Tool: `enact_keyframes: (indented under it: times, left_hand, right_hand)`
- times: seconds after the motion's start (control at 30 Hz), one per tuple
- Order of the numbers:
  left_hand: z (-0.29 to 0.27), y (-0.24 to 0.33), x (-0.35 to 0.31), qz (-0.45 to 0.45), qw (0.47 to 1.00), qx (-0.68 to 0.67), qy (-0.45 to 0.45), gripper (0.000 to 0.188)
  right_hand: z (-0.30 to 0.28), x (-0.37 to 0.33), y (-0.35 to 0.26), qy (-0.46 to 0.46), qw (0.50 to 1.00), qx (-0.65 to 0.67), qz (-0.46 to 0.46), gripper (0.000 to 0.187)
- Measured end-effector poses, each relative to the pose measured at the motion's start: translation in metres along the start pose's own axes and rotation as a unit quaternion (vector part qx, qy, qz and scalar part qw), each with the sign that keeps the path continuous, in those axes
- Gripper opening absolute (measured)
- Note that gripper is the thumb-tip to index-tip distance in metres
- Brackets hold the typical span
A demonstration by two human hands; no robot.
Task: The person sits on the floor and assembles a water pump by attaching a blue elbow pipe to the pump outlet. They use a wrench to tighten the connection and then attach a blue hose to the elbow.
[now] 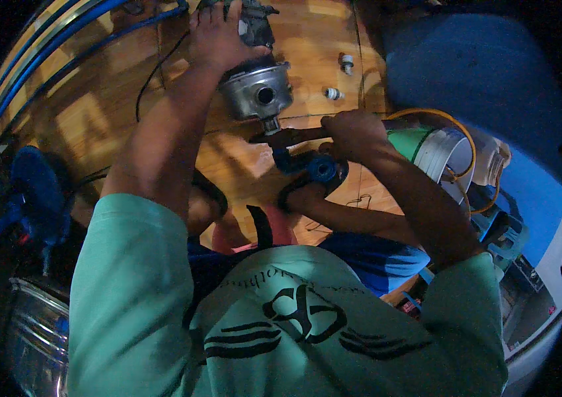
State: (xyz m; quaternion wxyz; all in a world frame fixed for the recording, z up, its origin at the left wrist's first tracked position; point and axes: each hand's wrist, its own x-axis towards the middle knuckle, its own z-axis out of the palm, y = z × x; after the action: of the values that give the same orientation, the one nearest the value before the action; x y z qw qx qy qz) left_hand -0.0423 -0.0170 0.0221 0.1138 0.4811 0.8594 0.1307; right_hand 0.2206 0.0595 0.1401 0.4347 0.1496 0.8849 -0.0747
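Note:
A water pump (258, 92) with a silver metal housing and a round dark port lies on the floor ahead of me. My left hand (218, 40) rests spread over its dark motor end (254, 30) at the far side. A blue pipe elbow (287, 161) joins the pump's near outlet, and its open end faces up. My right hand (358, 137) is closed round the handle of a dark wrench (294, 137). The wrench's head sits at the joint between outlet and elbow; its jaws are too dark to make out.
Two small white fittings (334, 94) lie on the wood-patterned floor (320, 40). At right, a white and green bucket (436, 155) lies on its side beside an orange hose (456, 119). Blue tubes (62, 40) curve along the left. Metal vessel (36, 331) stands lower left.

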Motion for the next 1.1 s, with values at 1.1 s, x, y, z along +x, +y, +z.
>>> enact_keyframes:
  times: [1.1]
  left_hand:
    - [-0.016,0.008,0.004,-0.009,0.998,0.033,-0.047,0.125]
  right_hand:
    - [0.003,-0.02,-0.032,0.026,0.999,0.022,0.015,0.032]
